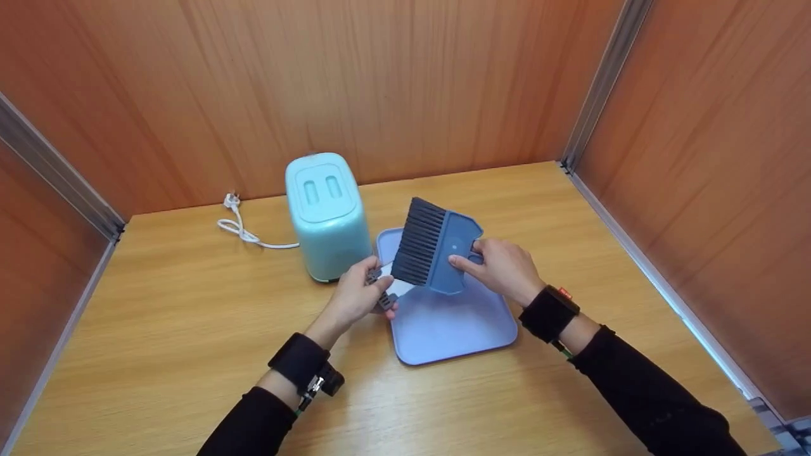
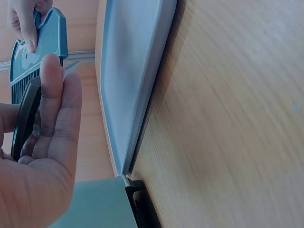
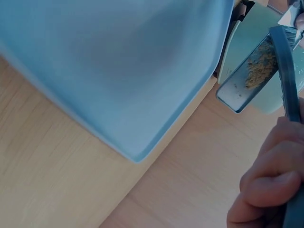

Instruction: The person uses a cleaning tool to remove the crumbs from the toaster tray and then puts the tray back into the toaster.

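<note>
My left hand point(image 1: 353, 296) grips the grey slotted end of a metal crumb tray point(image 1: 400, 289). In the right wrist view brown crumbs point(image 3: 260, 71) lie on that crumb tray. My right hand point(image 1: 510, 269) holds a blue brush point(image 1: 455, 250) by its handle, thumb on the flat body. Its dark bristles point(image 1: 419, 244) point left and overlap the crumb tray, hiding part of it in the head view. Below both hands is a lavender-blue tray point(image 1: 450, 326) on the table. The left wrist view shows the crumb tray's dark end point(image 2: 24, 121) between thumb and fingers.
A mint-green toaster point(image 1: 336, 250) stands just behind my left hand, beside the blue tray. Its white cord and plug point(image 1: 232, 201) lie to the left near the back wall. Wood-look panels point(image 1: 405, 88) enclose the table point(image 1: 209, 323) at the back and sides.
</note>
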{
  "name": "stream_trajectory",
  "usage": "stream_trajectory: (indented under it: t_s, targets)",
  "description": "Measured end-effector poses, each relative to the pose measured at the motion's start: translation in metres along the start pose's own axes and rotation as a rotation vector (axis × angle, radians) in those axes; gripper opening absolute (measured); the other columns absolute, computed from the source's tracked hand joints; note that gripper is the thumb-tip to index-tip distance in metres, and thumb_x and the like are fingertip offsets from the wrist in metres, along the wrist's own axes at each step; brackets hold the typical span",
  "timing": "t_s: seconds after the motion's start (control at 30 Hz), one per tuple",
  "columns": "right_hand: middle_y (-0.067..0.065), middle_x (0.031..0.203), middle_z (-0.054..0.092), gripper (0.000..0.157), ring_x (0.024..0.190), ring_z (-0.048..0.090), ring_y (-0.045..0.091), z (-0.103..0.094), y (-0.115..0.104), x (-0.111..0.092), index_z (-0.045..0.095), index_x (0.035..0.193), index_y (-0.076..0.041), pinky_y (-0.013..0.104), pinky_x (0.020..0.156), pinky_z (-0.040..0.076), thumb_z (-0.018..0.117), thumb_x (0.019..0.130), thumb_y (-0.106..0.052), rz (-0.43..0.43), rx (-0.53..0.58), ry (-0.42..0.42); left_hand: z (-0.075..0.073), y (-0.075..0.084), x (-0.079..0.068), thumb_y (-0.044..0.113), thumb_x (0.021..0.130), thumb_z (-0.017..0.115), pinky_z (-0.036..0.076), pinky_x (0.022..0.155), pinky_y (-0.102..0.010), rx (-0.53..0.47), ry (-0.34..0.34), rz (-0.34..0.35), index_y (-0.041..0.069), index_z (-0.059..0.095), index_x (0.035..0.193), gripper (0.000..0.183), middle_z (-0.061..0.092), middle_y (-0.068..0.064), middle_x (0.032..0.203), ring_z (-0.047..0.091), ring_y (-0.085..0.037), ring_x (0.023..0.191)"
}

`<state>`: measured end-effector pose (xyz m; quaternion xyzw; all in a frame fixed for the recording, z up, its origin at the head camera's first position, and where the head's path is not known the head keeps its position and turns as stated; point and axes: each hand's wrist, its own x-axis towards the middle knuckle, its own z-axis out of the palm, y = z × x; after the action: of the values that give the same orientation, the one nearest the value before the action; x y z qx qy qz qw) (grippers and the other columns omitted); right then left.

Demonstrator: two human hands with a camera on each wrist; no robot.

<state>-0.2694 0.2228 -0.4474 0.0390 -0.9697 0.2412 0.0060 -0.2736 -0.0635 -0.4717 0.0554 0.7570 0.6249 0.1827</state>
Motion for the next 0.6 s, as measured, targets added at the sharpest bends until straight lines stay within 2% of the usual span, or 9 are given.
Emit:
stream_trajectory:
  t_s: [0.6]
  targets:
    - [0.001, 0.068, 0.046, 0.054, 0.067, 0.057, 0.022, -0.006, 0.022, -0.003, 0.072, 0.097, -0.008, 0.030, 0.060, 0.036, 0.068, 0.100, -0.062, 0.024, -0.116, 0.060, -0.004, -0.002, 0.000, 0.006, 0.109, 0.058, 0.068, 0.073, -0.051, 0.053, 0.011, -0.016, 0.004, 0.055, 0.114, 0.007, 0.066, -0.021, 0.101, 0.077, -0.024, 0.070]
